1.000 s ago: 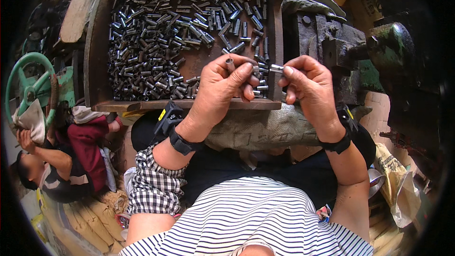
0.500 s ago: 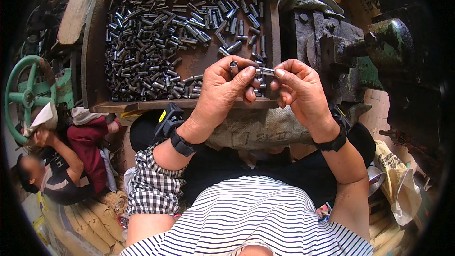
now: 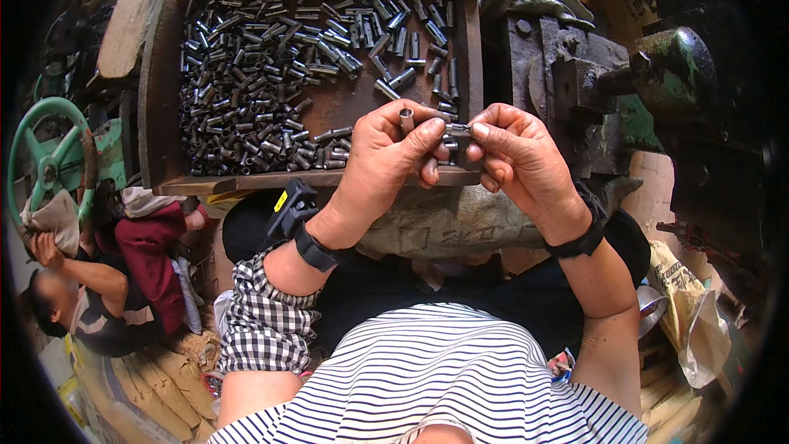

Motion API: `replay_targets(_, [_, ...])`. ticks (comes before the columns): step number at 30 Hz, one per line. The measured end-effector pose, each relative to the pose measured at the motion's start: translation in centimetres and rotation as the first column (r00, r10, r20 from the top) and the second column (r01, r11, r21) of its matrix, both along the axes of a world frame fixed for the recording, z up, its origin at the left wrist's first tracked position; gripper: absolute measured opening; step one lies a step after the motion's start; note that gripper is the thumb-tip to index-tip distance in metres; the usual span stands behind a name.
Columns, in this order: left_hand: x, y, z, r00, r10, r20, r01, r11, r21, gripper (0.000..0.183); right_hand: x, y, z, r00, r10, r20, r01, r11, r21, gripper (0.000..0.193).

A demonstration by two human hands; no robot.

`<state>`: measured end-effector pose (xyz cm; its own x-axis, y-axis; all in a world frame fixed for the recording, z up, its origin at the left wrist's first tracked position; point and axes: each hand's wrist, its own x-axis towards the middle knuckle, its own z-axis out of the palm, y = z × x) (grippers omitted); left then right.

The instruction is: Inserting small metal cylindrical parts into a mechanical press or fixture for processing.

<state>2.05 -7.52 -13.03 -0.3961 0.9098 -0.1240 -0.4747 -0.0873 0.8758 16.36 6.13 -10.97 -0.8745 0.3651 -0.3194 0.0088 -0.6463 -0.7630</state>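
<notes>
Over the front right corner of a dark wooden tray, my two hands meet. My left hand is closed, with a short metal tube standing up between its fingers, open end upward. Its thumb and fingertips also pinch one end of a slim, shiny metal piece. At the other end of that piece, the thumb and index fingertip of my right hand press together on it. My fingers partly cover the piece, so its full shape is hidden. Many loose metal tubes fill the tray behind my hands.
A greasy machine stands close at the tray's right. Sackcloth lies across my lap, below the tray. At the left, another person has a cloth-covered hand on a green handwheel. A wooden board lies beyond the tray's left corner.
My right fingertips have shifted slightly left along the slim metal piece. My left hand keeps its hold. The other person's hand has moved up and left with the turning handwheel.
</notes>
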Motion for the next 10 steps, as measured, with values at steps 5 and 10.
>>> replay_targets(5, [0.8, -0.2, 0.2, 0.999, 0.007, -0.044, -0.007, 1.0, -0.003, 0.016, 0.0, -0.1, 0.3, 1.0, 0.01, 0.008, -0.011, 0.997, 0.075, 0.012])
replay_targets(10, [-1.0, -0.8, 2.1, 0.942, -0.32, -0.098, 0.313, 0.946, -0.077, 0.024, 0.3, 1.1, 1.6, 0.951, 0.309, 0.012, -0.309, 0.951, -0.002, 0.015])
